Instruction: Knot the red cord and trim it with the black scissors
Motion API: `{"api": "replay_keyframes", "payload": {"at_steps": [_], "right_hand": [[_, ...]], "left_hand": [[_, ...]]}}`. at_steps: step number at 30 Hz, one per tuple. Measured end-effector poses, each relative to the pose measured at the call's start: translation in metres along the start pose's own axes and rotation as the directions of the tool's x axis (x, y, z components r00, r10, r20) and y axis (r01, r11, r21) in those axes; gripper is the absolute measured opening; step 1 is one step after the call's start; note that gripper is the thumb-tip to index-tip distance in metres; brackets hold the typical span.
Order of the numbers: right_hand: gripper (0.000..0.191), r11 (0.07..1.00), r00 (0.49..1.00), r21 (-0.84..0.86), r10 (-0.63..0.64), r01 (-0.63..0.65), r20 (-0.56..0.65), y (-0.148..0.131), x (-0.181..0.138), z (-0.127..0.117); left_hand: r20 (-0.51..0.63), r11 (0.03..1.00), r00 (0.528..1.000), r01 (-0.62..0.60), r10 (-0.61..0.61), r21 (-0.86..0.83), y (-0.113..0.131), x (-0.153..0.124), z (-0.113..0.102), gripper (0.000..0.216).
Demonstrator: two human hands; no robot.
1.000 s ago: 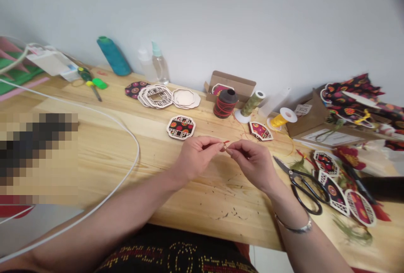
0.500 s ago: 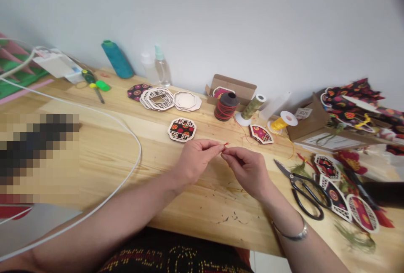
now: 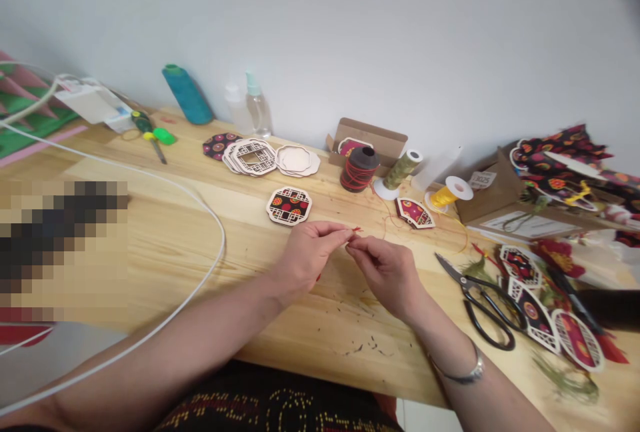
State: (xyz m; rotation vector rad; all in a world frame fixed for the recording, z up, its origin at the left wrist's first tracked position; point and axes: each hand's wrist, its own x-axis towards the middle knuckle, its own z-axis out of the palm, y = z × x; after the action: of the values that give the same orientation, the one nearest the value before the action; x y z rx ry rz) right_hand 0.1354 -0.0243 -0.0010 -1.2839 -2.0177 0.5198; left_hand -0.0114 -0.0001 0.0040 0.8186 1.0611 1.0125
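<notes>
A thin red cord (image 3: 357, 229) pokes out above the fingertips of my left hand (image 3: 313, 252), which pinches it between thumb and forefinger. My right hand (image 3: 387, 272) is closed in a pinch just to the right and slightly lower, its fingertips close against the left ones; the part of the cord there is mostly hidden. A speck of red also shows under my left hand. Beyond my left wrist lies an octagonal patterned piece (image 3: 289, 206) with a pale lattice frame. Black-handled scissors (image 3: 483, 302) lie to the right of my right hand.
Behind my hands stand a red cord spool (image 3: 359, 170), a green spool (image 3: 401, 173) and a yellow spool (image 3: 445, 193). A cardboard box (image 3: 493, 195) with fabric stands at the right. A white cable (image 3: 220, 239) loops across the left. Lattice frames (image 3: 253, 156) are stacked near the wall.
My right hand has shifted slightly left and down against the left fingertips. The left hand stays almost still with the cord, and a bit of red now shows beneath it.
</notes>
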Motion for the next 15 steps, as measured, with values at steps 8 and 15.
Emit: {"api": "replay_keyframes", "payload": {"at_steps": [8, 15], "right_hand": [[0.019, 0.999, 0.998, -0.031, -0.012, 0.014, 0.067, -0.0002, -0.0007, -0.0012], [0.021, 0.852, 0.961, -0.445, -0.252, 0.277, 0.116, -0.0027, -0.0015, -0.0056]], "left_hand": [[0.0, 1.0, 1.0, -0.009, 0.009, -0.023, -0.0034, 0.0001, -0.0001, 0.008], [-0.016, 0.992, 1.0, -0.016, 0.019, 0.126, -0.0013, 0.0034, -0.0019, 0.008]]}}
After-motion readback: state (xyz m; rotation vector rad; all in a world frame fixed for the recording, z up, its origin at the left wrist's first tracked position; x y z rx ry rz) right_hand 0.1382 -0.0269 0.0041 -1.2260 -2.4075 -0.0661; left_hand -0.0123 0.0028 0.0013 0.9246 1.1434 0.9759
